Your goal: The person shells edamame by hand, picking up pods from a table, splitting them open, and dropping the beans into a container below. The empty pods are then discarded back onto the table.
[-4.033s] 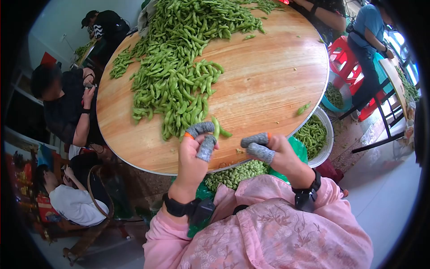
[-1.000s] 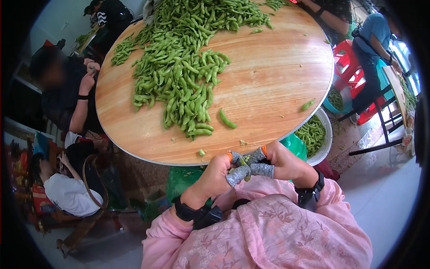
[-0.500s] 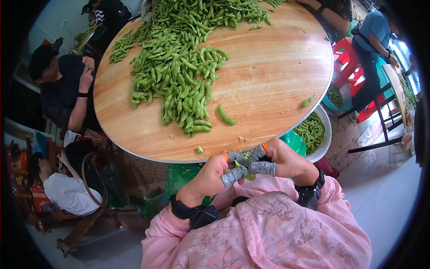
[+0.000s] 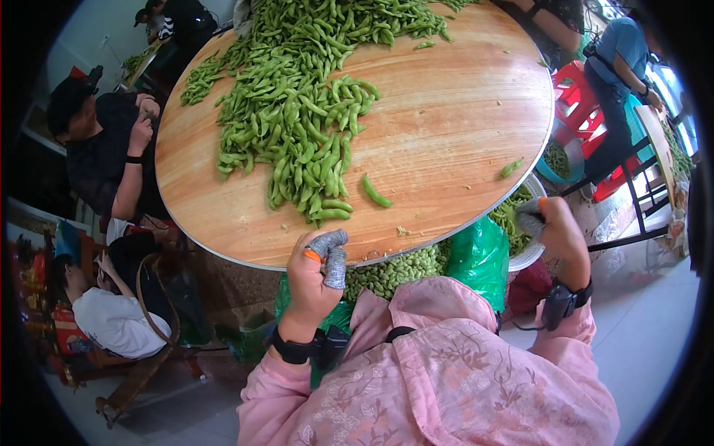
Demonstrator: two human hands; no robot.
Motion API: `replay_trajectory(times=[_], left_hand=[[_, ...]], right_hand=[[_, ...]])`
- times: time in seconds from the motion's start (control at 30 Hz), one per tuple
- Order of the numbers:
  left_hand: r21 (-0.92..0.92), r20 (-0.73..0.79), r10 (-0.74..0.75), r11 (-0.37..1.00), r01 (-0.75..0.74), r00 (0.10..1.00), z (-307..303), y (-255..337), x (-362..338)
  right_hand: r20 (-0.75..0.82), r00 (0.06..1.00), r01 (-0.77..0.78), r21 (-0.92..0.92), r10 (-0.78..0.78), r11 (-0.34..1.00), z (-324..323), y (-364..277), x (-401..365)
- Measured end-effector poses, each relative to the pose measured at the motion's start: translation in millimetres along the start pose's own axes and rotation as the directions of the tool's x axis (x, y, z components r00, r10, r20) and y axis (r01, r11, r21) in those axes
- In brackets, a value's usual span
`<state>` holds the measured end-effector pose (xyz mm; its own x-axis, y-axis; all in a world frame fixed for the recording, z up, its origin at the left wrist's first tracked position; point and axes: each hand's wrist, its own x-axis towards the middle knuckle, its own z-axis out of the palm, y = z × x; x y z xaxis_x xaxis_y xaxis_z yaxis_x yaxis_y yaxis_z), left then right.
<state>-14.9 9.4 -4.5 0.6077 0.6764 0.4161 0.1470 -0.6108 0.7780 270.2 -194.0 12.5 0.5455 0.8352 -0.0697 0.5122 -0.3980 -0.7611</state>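
Observation:
My left hand (image 4: 316, 271), with grey sleeves on the thumb and index finger, is over the table's near edge. Its thumb and index finger are apart, with nothing visible between them. At the right, my right hand (image 4: 558, 227) is over a white basket (image 4: 547, 238) of green pods (image 4: 513, 223). Its sleeved fingers are drawn together, and whatever they may hold is hidden. Shelled green beans (image 4: 405, 271) lie between my hands in a green plastic bag (image 4: 480, 260), below the table edge. A large heap of edamame pods (image 4: 297, 126) covers the table's left and far side.
The round wooden table (image 4: 446, 141) has a loose pod (image 4: 376, 192) near its front and another pod (image 4: 510, 168) at the right. People sit at the left and upper right. Beyond the basket are a blue tub (image 4: 561, 167) and red stools (image 4: 576, 97).
My hands were together over the bag with a pod between them. They have separated: the left moved left to the table edge, the right moved right over the basket. The shelled beans are uncovered.

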Motion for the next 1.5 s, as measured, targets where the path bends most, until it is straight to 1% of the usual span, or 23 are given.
replay_trajectory(times=[0.07,0.13,0.17,0.27,0.3,0.33,0.4,0.47,0.53,0.6,0.67,0.7,0.73,0.77,0.8,0.83,0.87,0.9,1.0,1.07,1.13,1.33,1.5], left_hand=[[0.013,0.078,-0.075,0.997,0.074,0.994,0,-3,-7],[0.201,0.238,0.26,0.93,-0.309,0.936,6,10,-8],[0.199,0.259,0.358,0.889,-0.412,0.897,9,14,-5],[0.272,0.172,0.312,0.896,-0.35,0.934,17,19,15],[0.322,0.169,0.189,0.917,-0.235,0.967,20,28,24],[0.322,0.169,0.188,0.917,-0.235,0.968,26,28,34],[0.444,0.243,0.042,0.883,-0.15,0.969,37,29,51],[0.462,0.284,0.006,0.876,-0.142,0.959,47,19,62],[0.617,0.354,-0.193,0.784,-0.073,0.915,53,14,68],[0.63,0.336,-0.145,0.769,-0.108,0.931,52,5,68],[0.647,0.318,-0.105,0.751,-0.135,0.942,46,-2,62],[0.441,0.277,-0.118,0.898,-0.016,0.954,43,-4,59],[0.196,0.241,-0.143,0.976,0.096,0.96,41,-6,55],[-0.126,0.197,-0.074,0.987,0.101,0.978,43,-14,47],[-0.126,0.199,-0.073,0.987,0.099,0.977,38,-6,43],[-0.382,0.306,-0.25,0.852,0.359,0.919,29,8,40],[-0.565,0.449,-0.371,0.587,0.58,0.813,23,17,35],[-0.626,0.492,-0.348,0.496,0.602,0.798,21,19,29],[-0.672,0.515,-0.352,0.4,0.623,0.782,20,32,19],[-0.677,0.497,-0.341,0.422,0.603,0.798,20,34,13],[-0.623,0.475,-0.261,0.575,0.531,0.84,19,34,9],[-0.562,0.365,-0.191,0.735,0.379,0.911,23,48,7],[-0.553,0.41,-0.233,0.706,0.443,0.882,20,47,6]], right_hand=[[-0.127,0.989,-0.079,-0.063,0.07,0.995,-12,23,-3],[-0.184,0.979,-0.118,-0.146,0.09,0.982,-27,62,-7],[-0.238,0.966,-0.158,-0.225,0.103,0.962,-29,72,-7],[-0.307,0.934,-0.25,-0.205,0.18,0.946,-32,54,-9],[-0.306,0.934,-0.251,-0.205,0.182,0.946,-33,52,-9],[-0.339,0.931,-0.234,-0.259,0.139,0.937,-33,51,-8],[-0.368,0.925,-0.219,-0.312,0.094,0.924,-29,51,-8],[-0.269,0.955,-0.112,0.05,0.121,0.992,-17,49,-4],[-0.201,0.969,-0.129,0.09,0.145,0.988,-5,16,-6],[-0.1,0.995,0.006,0.311,0.027,0.95,15,-10,-7],[0.026,0.998,0.039,0.53,-0.062,0.847,36,-29,-5],[0.076,0.993,0.034,0.568,-0.093,0.823,45,-36,-2],[0.123,0.984,0.026,0.603,-0.126,0.797,54,-42,2],[0.12,0.985,0.027,0.606,-0.124,0.795,64,-49,5],[0.157,0.981,-0.028,0.698,-0.115,0.715,75,-56,7],[0.196,0.974,-0.085,0.777,-0.112,0.624,82,-62,9],[0.198,0.974,-0.086,0.777,-0.112,0.623,85,-67,11],[0.268,0.955,-0.147,0.799,-0.127,0.583,88,-71,13],[0.334,0.927,-0.195,0.819,-0.172,0.539,97,-79,15],[0.404,0.89,-0.275,0.845,-0.21,0.459,96,-82,15],[0.401,0.894,-0.285,0.852,-0.198,0.44,96,-83,12],[0.402,0.899,-0.296,0.851,-0.174,0.434,92,-87,8],[0.395,0.9,-0.286,0.855,-0.185,0.432,94,-86,6]])
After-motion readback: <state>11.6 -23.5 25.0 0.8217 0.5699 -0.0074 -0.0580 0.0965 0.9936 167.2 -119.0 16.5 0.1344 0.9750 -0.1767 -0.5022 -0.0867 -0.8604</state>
